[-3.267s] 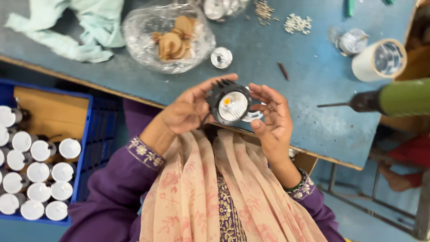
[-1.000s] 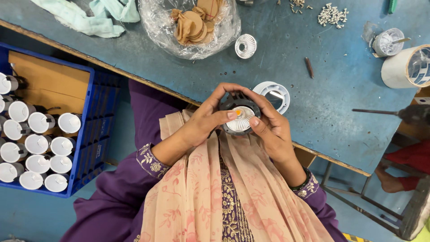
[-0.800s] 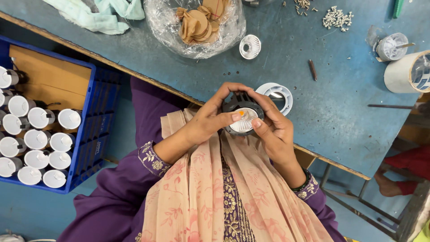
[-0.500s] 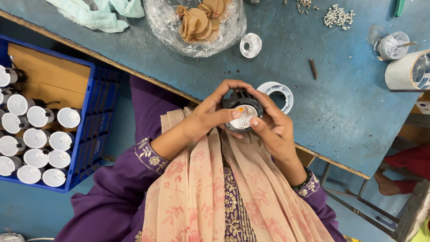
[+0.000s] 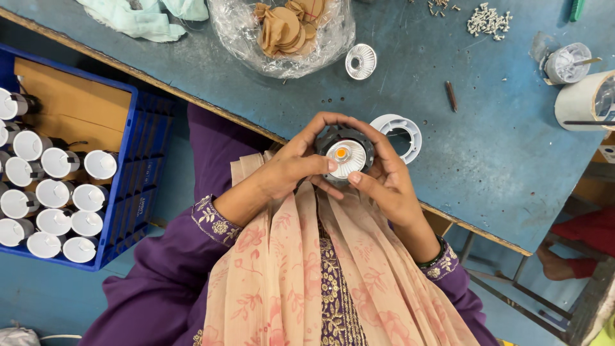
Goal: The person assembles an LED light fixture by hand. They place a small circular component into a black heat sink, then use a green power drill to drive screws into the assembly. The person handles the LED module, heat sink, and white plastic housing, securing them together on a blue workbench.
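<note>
We hold a round dark lamp housing (image 5: 343, 156) with a white reflector at the near edge of the blue table (image 5: 487, 166). Our left hand (image 5: 291, 170) and right hand (image 5: 384, 182) both close around it, thumbs on its face. A white ring (image 5: 398, 132) lies just beside it; a blue crate (image 5: 138, 166) stands well apart.

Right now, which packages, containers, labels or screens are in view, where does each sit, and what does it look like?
Clear plastic bag: bench top centre, crumpled, holding tan round pieces.
Blue plastic crate: left of the person, below the bench, rectangular, holding white cylindrical lamp housings and a brown cardboard sheet.
Small clear cup: bench top right, with a stick in it.
No screens or signs show; marks on the crate wall are too small to tell.
</note>
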`<state>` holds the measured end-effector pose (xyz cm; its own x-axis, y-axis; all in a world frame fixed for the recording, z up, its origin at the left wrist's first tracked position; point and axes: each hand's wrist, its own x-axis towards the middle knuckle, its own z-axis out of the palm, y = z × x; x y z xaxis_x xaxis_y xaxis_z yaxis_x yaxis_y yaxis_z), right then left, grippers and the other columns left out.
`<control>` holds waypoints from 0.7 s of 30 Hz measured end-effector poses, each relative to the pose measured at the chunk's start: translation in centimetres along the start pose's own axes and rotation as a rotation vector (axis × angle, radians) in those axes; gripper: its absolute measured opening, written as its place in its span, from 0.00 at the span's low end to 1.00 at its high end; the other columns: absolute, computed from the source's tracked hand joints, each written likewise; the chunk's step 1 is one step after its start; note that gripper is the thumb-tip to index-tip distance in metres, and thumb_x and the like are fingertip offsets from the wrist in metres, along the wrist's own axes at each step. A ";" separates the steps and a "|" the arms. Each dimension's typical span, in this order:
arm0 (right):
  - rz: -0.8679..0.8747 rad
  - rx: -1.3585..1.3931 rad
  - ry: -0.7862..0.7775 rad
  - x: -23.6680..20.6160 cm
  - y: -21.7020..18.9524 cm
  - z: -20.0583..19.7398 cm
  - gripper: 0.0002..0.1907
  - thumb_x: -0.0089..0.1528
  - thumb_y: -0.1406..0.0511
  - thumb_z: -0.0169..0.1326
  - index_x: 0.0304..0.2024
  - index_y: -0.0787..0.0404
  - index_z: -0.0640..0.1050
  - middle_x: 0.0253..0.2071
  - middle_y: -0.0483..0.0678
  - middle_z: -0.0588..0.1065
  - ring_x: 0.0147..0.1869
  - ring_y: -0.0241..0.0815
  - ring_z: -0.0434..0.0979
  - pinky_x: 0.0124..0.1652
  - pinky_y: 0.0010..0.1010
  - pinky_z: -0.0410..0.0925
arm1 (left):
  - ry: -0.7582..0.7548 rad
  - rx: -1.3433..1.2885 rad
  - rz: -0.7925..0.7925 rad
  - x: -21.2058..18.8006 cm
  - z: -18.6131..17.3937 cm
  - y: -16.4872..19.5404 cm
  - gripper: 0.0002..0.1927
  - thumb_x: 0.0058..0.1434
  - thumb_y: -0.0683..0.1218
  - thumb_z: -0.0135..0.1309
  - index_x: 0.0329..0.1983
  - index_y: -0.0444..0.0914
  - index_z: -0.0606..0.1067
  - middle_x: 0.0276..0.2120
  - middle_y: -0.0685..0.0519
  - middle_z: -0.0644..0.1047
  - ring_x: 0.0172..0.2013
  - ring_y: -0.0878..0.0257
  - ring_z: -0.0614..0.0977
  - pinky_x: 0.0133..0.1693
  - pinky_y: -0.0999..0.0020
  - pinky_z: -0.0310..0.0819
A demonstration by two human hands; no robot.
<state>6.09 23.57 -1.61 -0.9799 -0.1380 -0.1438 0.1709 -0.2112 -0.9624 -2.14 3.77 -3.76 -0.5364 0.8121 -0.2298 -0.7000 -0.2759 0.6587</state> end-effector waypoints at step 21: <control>-0.088 -0.035 0.068 -0.2 0.8 0.0 0.26 0.69 0.62 0.50 0.67 0.69 0.68 0.67 0.54 0.70 0.71 0.43 0.70 0.69 0.34 0.63 | -0.098 0.147 0.064 -0.4 -0.1 -0.2 0.39 0.61 0.38 0.57 0.72 0.42 0.54 0.60 0.48 0.69 0.56 0.58 0.77 0.44 0.60 0.87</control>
<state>6.42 23.43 -2.37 -0.9959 -0.0545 -0.0723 0.0813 -0.1853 -0.9793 -1.84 3.50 -3.83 -0.5244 0.8433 -0.1175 -0.5855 -0.2569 0.7689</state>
